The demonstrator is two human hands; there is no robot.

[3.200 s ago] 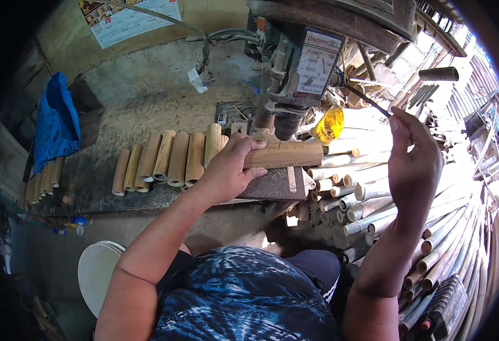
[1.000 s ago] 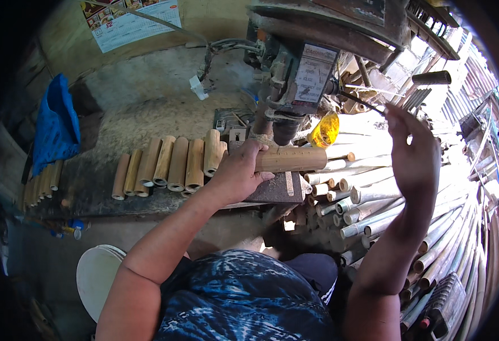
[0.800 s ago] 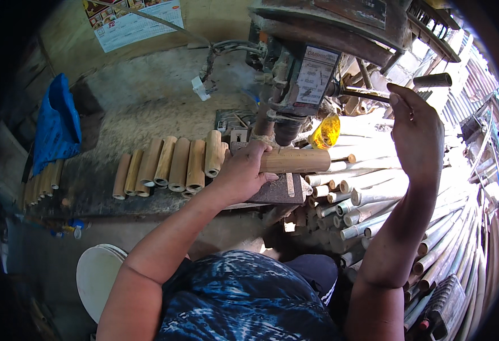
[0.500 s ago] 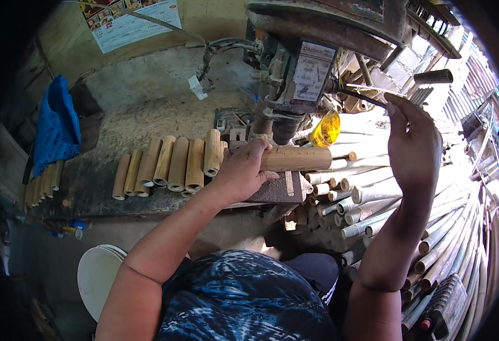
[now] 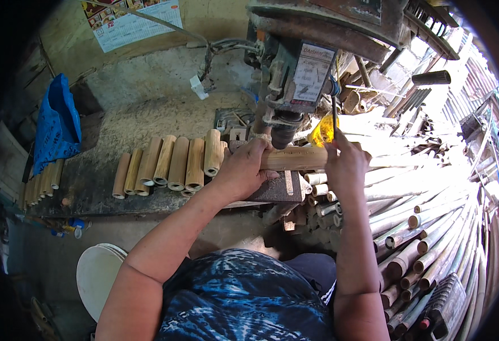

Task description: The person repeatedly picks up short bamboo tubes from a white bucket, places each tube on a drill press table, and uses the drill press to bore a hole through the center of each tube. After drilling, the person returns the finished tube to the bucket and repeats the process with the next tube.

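A cut bamboo tube (image 5: 293,159) lies crosswise on the drill press table (image 5: 278,189), under the chuck (image 5: 284,135). A row of small holes runs along its top. My left hand (image 5: 243,173) is wrapped round the tube's left end and presses it down. On the drill press (image 5: 286,85), the feed lever (image 5: 334,111) hangs downward, and its lower end is in the closed fingers of my right hand (image 5: 346,165). That hand hides the tube's right end. The drill tip is too hidden to make out.
Several cut bamboo tubes (image 5: 176,165) stand in a row on the workbench (image 5: 98,196), left of the press. Past them is a blue sack (image 5: 56,128). Long bamboo poles (image 5: 431,238) are piled at right, near a yellow container (image 5: 321,132). A white bucket (image 5: 97,278) is below.
My right hand has come down and left with the lever, which has swung from pointing right to pointing down. My left hand and the bamboo tube have stayed about where they were.
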